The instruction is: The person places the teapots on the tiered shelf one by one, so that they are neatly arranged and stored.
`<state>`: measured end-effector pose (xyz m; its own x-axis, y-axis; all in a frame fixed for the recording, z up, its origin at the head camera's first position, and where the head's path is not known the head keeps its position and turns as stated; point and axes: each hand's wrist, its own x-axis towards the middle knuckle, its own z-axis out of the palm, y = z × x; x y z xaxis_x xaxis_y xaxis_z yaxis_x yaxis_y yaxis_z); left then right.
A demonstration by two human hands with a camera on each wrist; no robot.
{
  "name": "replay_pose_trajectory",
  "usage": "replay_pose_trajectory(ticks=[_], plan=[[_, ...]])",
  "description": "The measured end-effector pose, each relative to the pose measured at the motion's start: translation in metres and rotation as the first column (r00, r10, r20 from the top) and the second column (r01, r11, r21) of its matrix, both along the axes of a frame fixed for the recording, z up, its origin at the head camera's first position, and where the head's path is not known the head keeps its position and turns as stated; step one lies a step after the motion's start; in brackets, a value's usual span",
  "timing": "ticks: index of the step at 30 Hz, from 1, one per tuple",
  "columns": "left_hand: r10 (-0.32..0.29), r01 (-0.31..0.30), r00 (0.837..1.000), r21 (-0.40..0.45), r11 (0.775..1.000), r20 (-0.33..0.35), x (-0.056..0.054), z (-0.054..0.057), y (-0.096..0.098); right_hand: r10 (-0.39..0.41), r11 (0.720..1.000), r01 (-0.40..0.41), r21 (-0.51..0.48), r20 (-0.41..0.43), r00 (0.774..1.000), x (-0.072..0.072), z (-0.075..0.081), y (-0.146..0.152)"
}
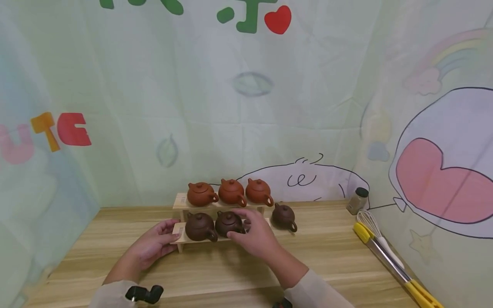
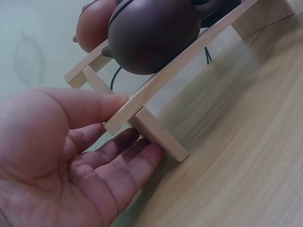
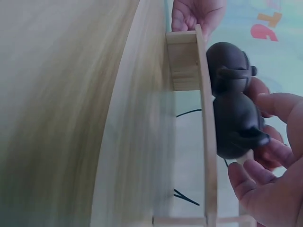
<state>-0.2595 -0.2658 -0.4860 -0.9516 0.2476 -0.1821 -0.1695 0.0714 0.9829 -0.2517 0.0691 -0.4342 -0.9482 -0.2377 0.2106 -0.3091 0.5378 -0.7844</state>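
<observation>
My left hand [image 1: 155,244] grips the left end of a two-step wooden stand [image 1: 178,229], thumb on top of the lower step and fingers beneath, by its leg. On that step sit two dark brown teapots, the left one [image 1: 199,227] and the right one [image 1: 228,224]. Around the right teapot is my right hand [image 1: 256,235], thumb at its front and a finger behind it, fingers spread loosely. In the right wrist view this teapot [image 3: 236,125] rests on the step; whether the fingertips touch it I cannot tell. Three reddish teapots [image 1: 231,192] line the upper step.
Another dark teapot [image 1: 283,217] stands on the wooden table [image 1: 215,278] just right of the stand. Farther right are a dark-lidded jar [image 1: 358,201], a whisk [image 1: 370,222] and yellow-tipped tongs [image 1: 389,256]. A printed cloth [image 1: 246,107] hangs behind.
</observation>
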Motion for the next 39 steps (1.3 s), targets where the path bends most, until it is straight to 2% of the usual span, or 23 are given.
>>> replay_pose_trajectory(ticks=[5, 9, 16, 23, 28, 39], plan=[[-0.003, 0.003, 1.000, -0.004, 1.000, 0.003, -0.001, 0.000, -0.002, -0.013, 0.999, 0.013, -0.047, 0.009, 1.000, 0.011, 0.001, 0.023], [-0.004, 0.004, 1.000, -0.004, 1.000, 0.001, -0.001, 0.000, -0.002, -0.054, 0.997, 0.054, -0.060, 0.008, 0.999, 0.018, 0.001, 0.044], [-0.004, 0.004, 1.000, 0.001, 1.000, -0.005, -0.001, 0.001, -0.001, -0.162, 0.985, 0.163, -0.049, 0.030, 0.986, 0.018, 0.000, 0.081], [-0.002, 0.002, 1.000, 0.001, 1.000, 0.003, 0.000, 0.001, 0.000, -0.262, 0.965, 0.262, 0.009, 0.004, 0.965, 0.002, -0.006, 0.110], [-0.001, 0.001, 1.000, 0.003, 1.000, 0.002, 0.000, 0.001, 0.000, -0.311, 0.950, 0.310, 0.031, 0.033, 0.950, -0.016, -0.010, 0.125], [-0.006, 0.006, 1.000, 0.001, 1.000, 0.002, 0.000, 0.000, 0.000, -0.284, 0.958, 0.278, 0.062, 0.118, 0.952, -0.051, -0.023, 0.136]])
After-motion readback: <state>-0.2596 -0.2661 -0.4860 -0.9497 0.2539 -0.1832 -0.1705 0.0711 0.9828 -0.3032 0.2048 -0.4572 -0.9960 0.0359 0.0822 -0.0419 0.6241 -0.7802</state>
